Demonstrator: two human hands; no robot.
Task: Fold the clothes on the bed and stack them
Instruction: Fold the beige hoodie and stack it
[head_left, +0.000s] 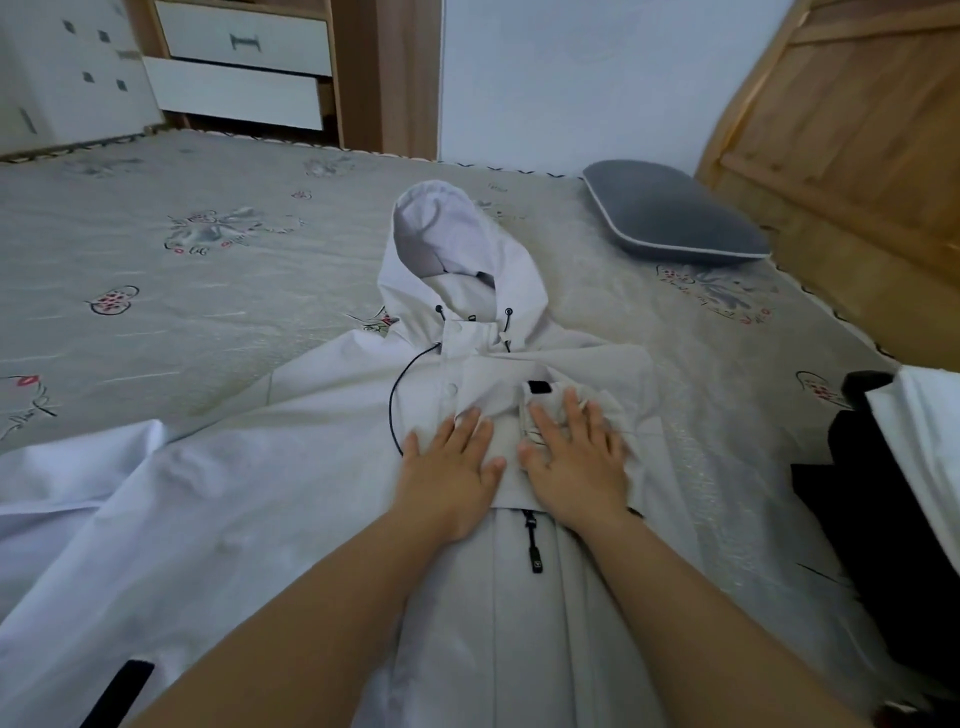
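Pale grey hooded zip jacket (467, 519) is spread on the patterned grey bed (156, 270), one sleeve folded across. Left hand (449, 475) and right hand (574, 457) are pressed flat on it, fingers straight. Folding barely begun; dark and white clothes (883, 493) are seen at right.

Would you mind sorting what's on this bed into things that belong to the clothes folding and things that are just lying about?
Belongs to the job:
- white hooded jacket, pressed flat by left hand and right hand
- black and white clothes at the right edge

Just lying about:
- grey pillow
- drawers beyond the bed
- wooden headboard
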